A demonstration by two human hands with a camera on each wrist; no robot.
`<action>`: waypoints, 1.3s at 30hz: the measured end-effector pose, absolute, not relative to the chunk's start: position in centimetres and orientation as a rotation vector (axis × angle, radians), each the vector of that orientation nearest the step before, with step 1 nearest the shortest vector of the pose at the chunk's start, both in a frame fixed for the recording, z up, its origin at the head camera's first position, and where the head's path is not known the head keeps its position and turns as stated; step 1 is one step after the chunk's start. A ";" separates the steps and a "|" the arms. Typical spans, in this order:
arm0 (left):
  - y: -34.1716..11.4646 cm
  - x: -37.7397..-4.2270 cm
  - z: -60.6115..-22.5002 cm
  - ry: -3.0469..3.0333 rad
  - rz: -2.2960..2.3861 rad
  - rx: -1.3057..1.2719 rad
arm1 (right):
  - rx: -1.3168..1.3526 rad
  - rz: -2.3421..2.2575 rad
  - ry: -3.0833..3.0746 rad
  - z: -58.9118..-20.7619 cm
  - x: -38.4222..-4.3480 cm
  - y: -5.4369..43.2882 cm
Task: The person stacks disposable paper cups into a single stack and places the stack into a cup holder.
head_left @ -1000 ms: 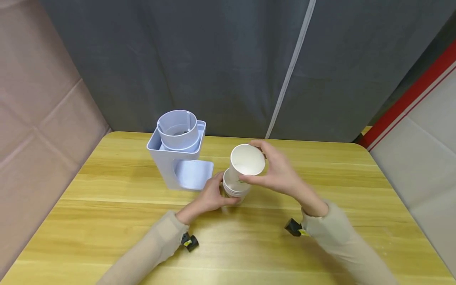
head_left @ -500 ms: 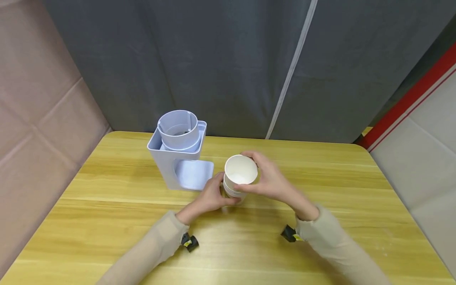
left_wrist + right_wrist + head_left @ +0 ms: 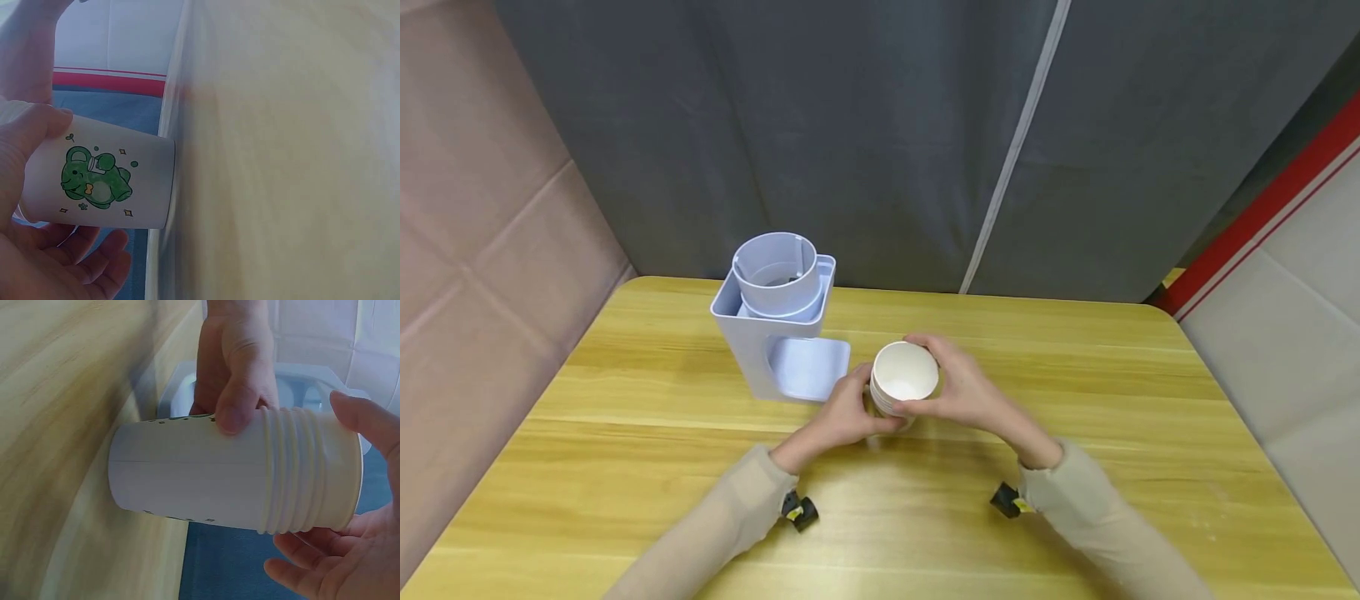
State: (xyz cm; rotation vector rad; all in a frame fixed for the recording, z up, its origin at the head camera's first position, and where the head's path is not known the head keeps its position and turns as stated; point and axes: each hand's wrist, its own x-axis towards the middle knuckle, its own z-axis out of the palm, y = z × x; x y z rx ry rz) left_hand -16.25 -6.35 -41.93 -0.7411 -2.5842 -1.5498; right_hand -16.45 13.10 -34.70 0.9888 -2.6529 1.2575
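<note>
A stack of white paper cups (image 3: 187, 469) stands upright on the table, several rims nested close together. In the left wrist view the lower cup (image 3: 112, 181) carries a green cartoon animal print. My left hand (image 3: 846, 411) grips the stack from the left, its thumb along the near side. The top cup (image 3: 906, 372) sits nested in the stack, its mouth facing up. My right hand (image 3: 964, 392) holds this cup near its rim between thumb and fingers. Its rim stands slightly above the others in the right wrist view.
To the left of the stack stands a pale blue plastic holder (image 3: 741, 342) with a round tube (image 3: 775, 271) in its top and a flat tray (image 3: 810, 367) at its foot. The wooden table (image 3: 625, 467) meets a grey curtain (image 3: 850, 142) behind.
My right hand has moved down and slightly left, lowering its cup from above into the stack. The left hand has stayed in place around the stack.
</note>
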 end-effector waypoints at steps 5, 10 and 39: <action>-6.3 -16.2 -41.9 -2.598 -1.553 -0.721 | 0.978 1.240 -2.679 -35.2 -16.4 13.1; -6.3 -16.2 -41.9 -2.604 -1.559 -0.698 | 0.975 1.247 -2.702 -35.6 -16.4 13.2; -6.5 -16.3 -41.8 -2.606 -1.533 -0.710 | 0.983 1.384 -2.562 -37.1 -16.9 13.2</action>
